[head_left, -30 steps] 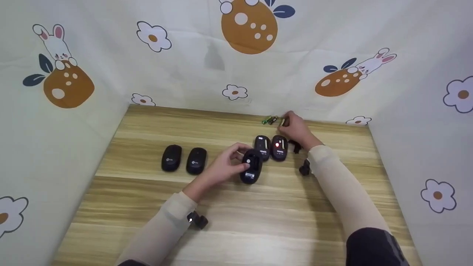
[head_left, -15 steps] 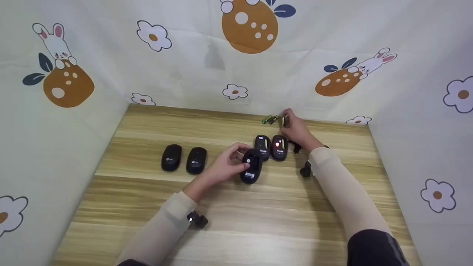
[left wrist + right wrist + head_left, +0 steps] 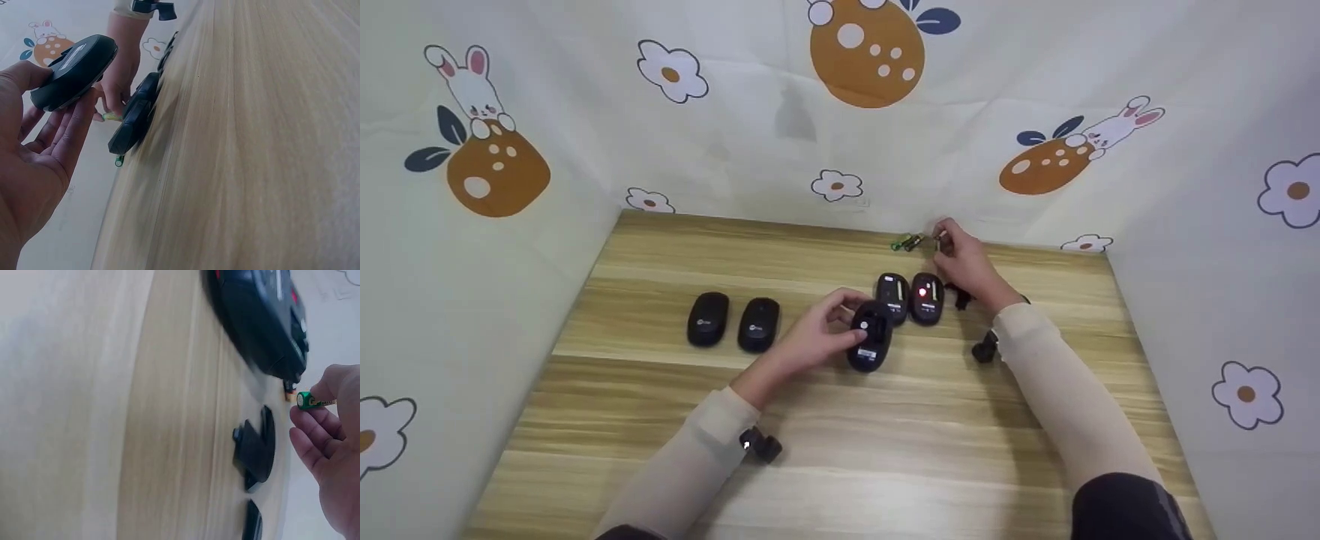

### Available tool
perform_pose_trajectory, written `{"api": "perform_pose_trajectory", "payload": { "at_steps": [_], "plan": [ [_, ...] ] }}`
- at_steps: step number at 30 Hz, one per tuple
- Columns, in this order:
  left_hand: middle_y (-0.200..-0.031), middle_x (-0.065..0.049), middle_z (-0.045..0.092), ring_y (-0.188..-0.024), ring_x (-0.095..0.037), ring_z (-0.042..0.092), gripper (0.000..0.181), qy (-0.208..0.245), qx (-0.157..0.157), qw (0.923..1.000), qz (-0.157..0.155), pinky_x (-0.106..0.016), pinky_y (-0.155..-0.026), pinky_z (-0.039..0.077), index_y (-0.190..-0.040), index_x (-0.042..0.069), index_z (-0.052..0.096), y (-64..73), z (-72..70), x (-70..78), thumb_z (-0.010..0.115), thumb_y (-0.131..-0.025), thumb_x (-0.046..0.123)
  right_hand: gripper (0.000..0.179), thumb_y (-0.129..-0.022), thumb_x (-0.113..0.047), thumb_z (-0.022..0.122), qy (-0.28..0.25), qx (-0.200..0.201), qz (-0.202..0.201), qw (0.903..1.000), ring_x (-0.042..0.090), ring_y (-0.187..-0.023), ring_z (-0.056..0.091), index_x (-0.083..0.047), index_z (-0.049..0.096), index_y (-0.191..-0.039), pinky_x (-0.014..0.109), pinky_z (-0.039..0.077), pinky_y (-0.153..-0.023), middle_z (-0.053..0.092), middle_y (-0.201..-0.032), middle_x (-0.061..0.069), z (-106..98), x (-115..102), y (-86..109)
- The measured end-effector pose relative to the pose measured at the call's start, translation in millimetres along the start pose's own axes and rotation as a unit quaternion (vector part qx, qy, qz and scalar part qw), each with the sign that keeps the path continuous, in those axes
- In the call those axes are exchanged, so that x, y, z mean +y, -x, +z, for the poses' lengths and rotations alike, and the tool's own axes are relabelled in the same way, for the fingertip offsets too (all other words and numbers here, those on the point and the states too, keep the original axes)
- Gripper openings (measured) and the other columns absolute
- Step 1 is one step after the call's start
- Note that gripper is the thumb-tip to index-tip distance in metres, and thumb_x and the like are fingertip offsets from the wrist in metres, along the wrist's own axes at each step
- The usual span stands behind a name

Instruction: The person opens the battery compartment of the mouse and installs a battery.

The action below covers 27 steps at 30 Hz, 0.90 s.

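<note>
My left hand (image 3: 812,335) holds a black computer mouse (image 3: 868,363) with its underside up and the slot in its base uncovered. The thumb lies on the base and the fingers support it from below. Near the back edge, my right hand (image 3: 969,266) pinches a green battery (image 3: 307,400) between thumb and fingertips. More batteries (image 3: 907,243) lie just left of that hand. Two mice lie bottom up between the hands: a left one (image 3: 888,294) and a right one (image 3: 928,307) glowing red, each with a battery showing in its slot.
Two mice stand right side up at the left, an outer one (image 3: 709,321) and an inner one (image 3: 759,325). Black cover pieces (image 3: 256,453) lie under the right wrist. A patterned cloth wall (image 3: 750,165) rises behind the wooden table (image 3: 885,457).
My right hand has shifted slightly right and away from the batteries on the table, and the battery in its fingertips has turned a little. The left hand and its mouse keep still.
</note>
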<state>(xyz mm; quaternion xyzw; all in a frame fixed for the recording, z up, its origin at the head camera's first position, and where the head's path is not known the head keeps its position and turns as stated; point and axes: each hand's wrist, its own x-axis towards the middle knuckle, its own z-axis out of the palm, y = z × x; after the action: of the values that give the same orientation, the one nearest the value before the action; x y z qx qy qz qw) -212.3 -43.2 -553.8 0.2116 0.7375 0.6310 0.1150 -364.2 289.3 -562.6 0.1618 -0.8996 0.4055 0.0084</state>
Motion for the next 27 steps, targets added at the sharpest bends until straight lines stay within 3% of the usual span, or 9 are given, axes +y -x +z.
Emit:
{"api": "perform_pose_trajectory", "payload": {
  "at_steps": [5, 12, 27],
  "plan": [
    [-0.135, -0.004, 0.069, -0.113, -0.024, 0.070, 0.053, -0.006, -0.002, 1.0000, 0.005, -0.055, -0.116, 0.047, -0.147, 0.014, 0.064, -0.4, -0.1, -0.7, 0.081, -0.097, 0.009, 0.036, -0.093, 0.009, 0.061, -0.051, 0.030, -0.015, 0.9981, 0.025, -0.094, 0.059, -0.003, 0.058, -0.127, 0.033, 0.050, -0.081, 0.063, -0.104, 0.012, -1.1, -8.4, 6.7],
    [-0.135, -0.004, 0.069, -0.113, -0.025, 0.070, 0.054, -0.003, -0.002, 1.0000, 0.004, -0.056, -0.115, 0.047, -0.147, 0.015, 0.065, -0.6, 0.3, 0.6, 0.082, -0.096, 0.009, 0.033, -0.095, 0.010, 0.066, -0.091, 0.064, -0.027, 0.9935, 0.024, -0.094, 0.060, 0.001, 0.059, -0.126, 0.026, 0.051, -0.080, 0.064, -0.103, 0.013, -3.3, -27.7, 24.0],
    [-0.136, -0.003, 0.068, -0.115, -0.026, 0.068, 0.054, 0.004, 0.001, 0.9999, -0.009, -0.058, -0.114, 0.049, -0.146, 0.019, 0.065, 0.0, 1.5, 1.3, 0.083, -0.096, 0.009, 0.021, -0.099, 0.004, 0.078, -0.173, 0.077, -0.050, 0.9807, 0.024, -0.095, 0.066, 0.004, 0.068, -0.118, 0.026, 0.055, -0.083, 0.070, -0.108, 0.017, 2.7, -73.3, 64.4]
  ]
}}
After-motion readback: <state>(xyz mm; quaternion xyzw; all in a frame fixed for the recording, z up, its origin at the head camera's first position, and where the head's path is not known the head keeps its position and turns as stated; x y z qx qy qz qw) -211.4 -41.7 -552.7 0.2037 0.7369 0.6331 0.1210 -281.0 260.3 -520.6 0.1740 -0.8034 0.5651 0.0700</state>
